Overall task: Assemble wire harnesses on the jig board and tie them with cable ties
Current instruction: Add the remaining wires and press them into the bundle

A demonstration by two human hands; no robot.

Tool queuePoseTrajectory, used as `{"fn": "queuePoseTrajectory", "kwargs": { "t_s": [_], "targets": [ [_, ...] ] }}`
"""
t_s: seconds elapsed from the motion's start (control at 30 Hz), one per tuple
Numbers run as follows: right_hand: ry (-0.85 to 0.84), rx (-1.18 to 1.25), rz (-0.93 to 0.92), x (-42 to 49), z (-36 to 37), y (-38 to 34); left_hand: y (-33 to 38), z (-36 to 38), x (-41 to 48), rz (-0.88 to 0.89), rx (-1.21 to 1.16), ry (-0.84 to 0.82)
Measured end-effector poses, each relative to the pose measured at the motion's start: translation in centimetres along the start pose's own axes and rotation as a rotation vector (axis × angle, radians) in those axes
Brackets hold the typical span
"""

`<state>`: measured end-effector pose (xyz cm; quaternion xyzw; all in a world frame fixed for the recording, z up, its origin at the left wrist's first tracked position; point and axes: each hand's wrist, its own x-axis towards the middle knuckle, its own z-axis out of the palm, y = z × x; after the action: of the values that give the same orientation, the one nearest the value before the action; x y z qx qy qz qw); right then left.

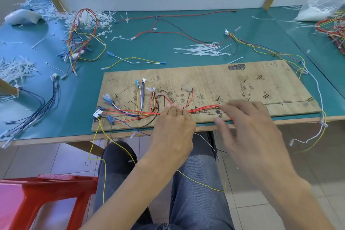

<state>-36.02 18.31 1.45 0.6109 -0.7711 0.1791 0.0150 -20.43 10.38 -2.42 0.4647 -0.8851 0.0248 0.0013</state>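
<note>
Setting: teal tabletop (168,46) in a workshop with pale partition walls behind; a person sits at its near edge, knees below, a red plastic stool (37,196) at lower left.
Jig board: long wooden jig board (214,80) lying flat at the near edge, marked with ink and studded with short pins.
Harness: red wire bundle (203,108) running left to right along the board's near side, joined by blue, white and yellow leads to a white connector (97,113) at the left end.
Left hand: left hand (173,127) on the bundle at mid-board, fingers (172,107) bunched together, pinching the wires.
Right hand: right hand (248,123), blurred, just right of the left one; fingers loosely spread over the bundle, grip unclear.
Cable ties: loose white cable ties (202,50) heaped beyond the board, well apart from both hands.
Handling: wires look light, limp and springy, likely to splay; best gathered close beside a pin, not by the fragile terminals.
</note>
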Motion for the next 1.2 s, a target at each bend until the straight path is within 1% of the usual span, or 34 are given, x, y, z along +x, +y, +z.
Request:
{"fn": "queuePoseTrajectory", "kwargs": {
  "t_s": [0.1, 0.17, 0.3, 0.47, 0.63, 0.77, 0.83, 0.87, 0.93, 0.97, 1.0, 1.07, 1.2],
  "targets": [
    [-0.166, -0.087, -0.036, 1.6, 2.5, -1.3, -0.2, 0.1, -0.1, -0.009, -0.036, 0.014],
    [-0.199, -0.163, -0.062, 1.2, 3.7, -1.4, -0.4, 0.2, -0.2, -0.005, -0.057, 0.020],
    [-0.139, -0.133, -0.079, 0.1, 4.9, -0.5, -0.4, 0.8, -0.3, -0.006, -0.072, 0.025],
    [-0.107, -0.173, -0.070, -0.4, 5.7, -0.3, -0.4, 1.0, -0.3, -0.006, -0.080, 0.027],
    [-0.043, -0.158, -0.150, 0.2, 5.7, 0.6, -0.4, 1.0, -0.4, -0.002, -0.079, 0.020],
    [-0.036, -0.169, -0.100, -0.7, 6.2, 0.2, -0.6, 0.8, -1.1, -0.002, -0.027, 0.018],
    [0.028, -0.099, -0.088, -1.9, 6.5, -0.2, -0.6, 0.5, -2.0, -0.033, -0.018, 0.025],
    [0.094, -0.007, -0.105, -2.6, 6.6, -0.5, -0.7, 0.4, -2.4, -0.051, -0.027, 0.024],
    [0.226, 0.258, -0.170, -4.5, 7.3, -1.7, -1.0, 0.2, -2.9, -0.069, -0.047, 0.026],
    [0.222, 0.374, -0.183, -5.6, 7.8, -2.4, -1.2, 0.2, -3.0, -0.071, -0.063, 0.026],
    [0.156, 0.454, -0.176, -6.3, 8.2, -3.1, -1.2, 0.3, -3.1, -0.071, -0.092, 0.024],
    [-0.021, 0.511, -0.136, -6.9, 9.3, -4.2, -1.2, 0.5, -3.3, -0.075, -0.176, 0.023],
    [-0.196, 0.508, -0.096, -5.5, 11.0, -5.5, -1.5, 0.6, -3.3, -0.090, -0.314, 0.076]
  ]
}}
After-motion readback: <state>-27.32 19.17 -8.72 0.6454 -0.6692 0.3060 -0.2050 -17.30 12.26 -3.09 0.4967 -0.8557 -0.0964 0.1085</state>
